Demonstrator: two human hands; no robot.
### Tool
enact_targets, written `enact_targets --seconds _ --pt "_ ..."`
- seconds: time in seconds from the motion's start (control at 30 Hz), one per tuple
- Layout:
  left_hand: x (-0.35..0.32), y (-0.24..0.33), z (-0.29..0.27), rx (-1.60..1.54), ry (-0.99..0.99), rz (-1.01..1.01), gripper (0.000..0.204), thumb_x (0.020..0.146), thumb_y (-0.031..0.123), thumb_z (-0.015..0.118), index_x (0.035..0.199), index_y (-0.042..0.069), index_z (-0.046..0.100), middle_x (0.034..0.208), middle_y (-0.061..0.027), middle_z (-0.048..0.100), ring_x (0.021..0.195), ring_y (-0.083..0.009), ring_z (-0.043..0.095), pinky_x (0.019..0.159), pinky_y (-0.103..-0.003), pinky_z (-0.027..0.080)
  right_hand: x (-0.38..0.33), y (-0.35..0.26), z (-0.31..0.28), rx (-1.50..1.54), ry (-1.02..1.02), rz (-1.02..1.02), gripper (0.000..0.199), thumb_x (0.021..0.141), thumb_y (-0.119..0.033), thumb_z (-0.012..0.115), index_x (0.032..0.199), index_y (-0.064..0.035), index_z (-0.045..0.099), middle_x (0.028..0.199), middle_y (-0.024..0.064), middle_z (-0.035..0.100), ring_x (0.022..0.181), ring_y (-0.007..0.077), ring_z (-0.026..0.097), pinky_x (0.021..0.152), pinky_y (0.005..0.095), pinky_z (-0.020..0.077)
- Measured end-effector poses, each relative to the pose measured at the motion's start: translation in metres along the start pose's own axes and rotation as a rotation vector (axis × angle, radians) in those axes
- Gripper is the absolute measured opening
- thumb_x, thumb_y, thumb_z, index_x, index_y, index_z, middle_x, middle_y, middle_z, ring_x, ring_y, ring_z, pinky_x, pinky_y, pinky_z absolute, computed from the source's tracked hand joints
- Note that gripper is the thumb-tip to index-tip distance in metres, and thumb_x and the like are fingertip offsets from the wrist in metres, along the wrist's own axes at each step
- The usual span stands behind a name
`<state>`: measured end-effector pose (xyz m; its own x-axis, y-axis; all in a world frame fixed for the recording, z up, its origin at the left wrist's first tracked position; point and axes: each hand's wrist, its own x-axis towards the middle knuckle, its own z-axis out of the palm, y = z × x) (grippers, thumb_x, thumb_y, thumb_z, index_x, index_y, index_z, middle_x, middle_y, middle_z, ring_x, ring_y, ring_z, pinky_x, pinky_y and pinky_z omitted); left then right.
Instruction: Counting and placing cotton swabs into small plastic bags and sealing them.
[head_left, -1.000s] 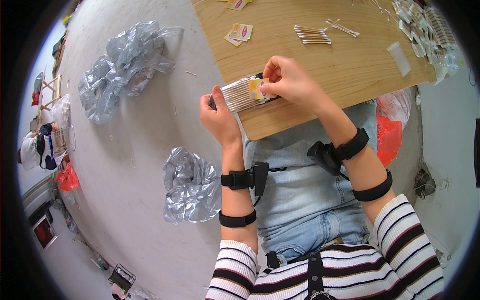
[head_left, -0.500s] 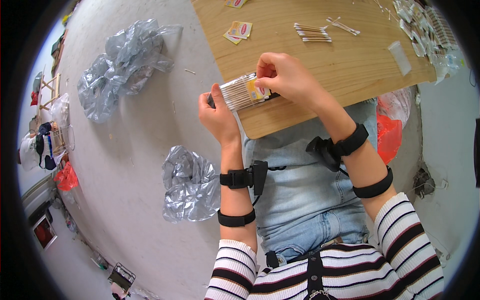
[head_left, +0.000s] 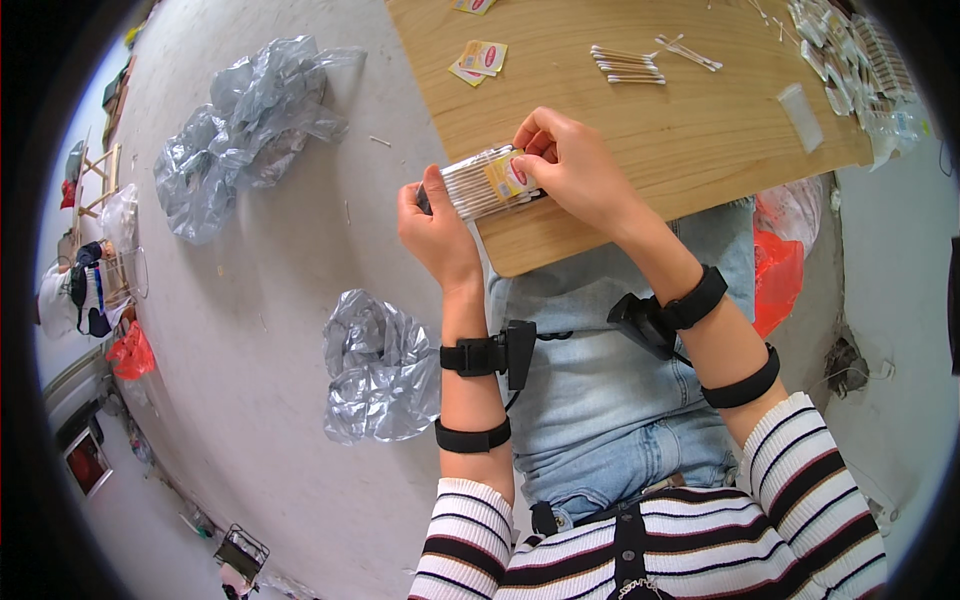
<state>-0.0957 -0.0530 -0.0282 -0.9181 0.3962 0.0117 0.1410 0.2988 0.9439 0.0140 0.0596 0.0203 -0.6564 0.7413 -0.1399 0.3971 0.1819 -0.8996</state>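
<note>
Overhanging end, head view: the likeliest trouble was a spill, as the left end of the swab packet (head_left: 466, 193) stuck out past the left edge of the worktop (head_left: 620, 170); if the left hand (head_left: 438, 225) slackened, swabs could have slid down to the floor (head_left: 290, 300).
Yellow-and-white card (head_left: 506, 177): it risked going crooked or creasing if the right hand (head_left: 575, 165) dragged at one side only.
Swab row: too hard a squeeze from the left thumb could have fanned the sticks out of line or rucked the shiny covering, which looked like clear film.
Packet's place: upper middle of the frame, at the worktop's left edge, between the two hands.
Packet's long axis: it ran slantwise, from lower left, under the left thumb, to upper right, by the right hand; the sticks lay along that same line, white tips showing at the left end.
Card's place: over the packet's right-hand part, printed face up, tilted with it.
Left fingers: pinching the packet's left end, thumb on top, the others mostly hidden beneath.
Right fingers: thumb and forefinger drawn together at the card's right side, seemingly pinching it; the exact contact was too small to tell.
Loose swabs (head_left: 628, 66): upper right of the packet, well apart from it.
</note>
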Motion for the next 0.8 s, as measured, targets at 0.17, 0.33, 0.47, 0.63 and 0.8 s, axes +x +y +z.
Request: enact_targets --seconds 0.17,0.33,0.47,0.63,0.8 --pt "0.0 0.001 0.003 -0.038 -0.004 -0.016 0.045 0.097 0.039 0.058 0.077 0.0 0.055 0.066 -0.0024 0.056 0.061 -0.01 0.048 0.057 -0.028 0.042 -0.001 -0.004 0.008 0.023 0.089 -0.006 0.016 0.08 -0.006 0.068 0.089 0.0035 0.058 0.08 0.0136 0.066 0.073 0.0209 0.064 0.066 0.0326 0.0512" --pt "0.001 0.0 0.001 -0.036 -0.01 -0.018 0.045 0.097 0.039 0.058 0.076 0.0 0.054 0.066 -0.0024 0.056 0.061 -0.01 0.048 0.057 -0.028 0.042 -0.003 -0.009 0.015 0.022 0.103 0.01 0.015 0.078 -0.005 0.067 0.087 0.0037 0.059 0.08 0.0185 0.066 0.075 0.0296 0.066 0.069 0.0368 0.0514" --pt "0.0 0.001 0.002 -0.039 0.001 -0.008 0.044 0.097 0.039 0.058 0.076 0.0 0.054 0.066 -0.0024 0.056 0.061 -0.01 0.048 0.056 -0.029 0.042 -0.004 -0.005 0.015 0.013 0.107 0.007 0.012 0.08 -0.005 0.066 0.087 0.0032 0.06 0.079 0.0142 0.066 0.073 0.0224 0.066 0.065 0.0331 0.0517" --pt "0.0 0.001 0.0 -0.044 -0.012 -0.021 0.044 0.098 0.038 0.058 0.077 0.0 0.055 0.067 -0.0025 0.057 0.062 -0.0102 0.049 0.057 -0.029 0.042 -0.003 -0.009 0.021 0.022 0.071 0.005 0.011 0.083 -0.005 0.065 0.088 0.0033 0.061 0.079 0.0109 0.067 0.072 0.0163 0.066 0.063 0.0291 0.0521" --pt "0.001 0.0 0.002 -0.059 -0.017 -0.004 0.044 0.098 0.038 0.058 0.077 0.0 0.055 0.067 -0.0024 0.057 0.062 -0.01 0.049 0.057 -0.028 0.043 0.002 -0.009 0.021 -0.079 0.116 -0.07 0.013 0.083 -0.005 0.063 0.091 0.0053 0.064 0.08 0.0135 0.068 0.072 0.02 0.066 0.067 0.0314 0.0529"
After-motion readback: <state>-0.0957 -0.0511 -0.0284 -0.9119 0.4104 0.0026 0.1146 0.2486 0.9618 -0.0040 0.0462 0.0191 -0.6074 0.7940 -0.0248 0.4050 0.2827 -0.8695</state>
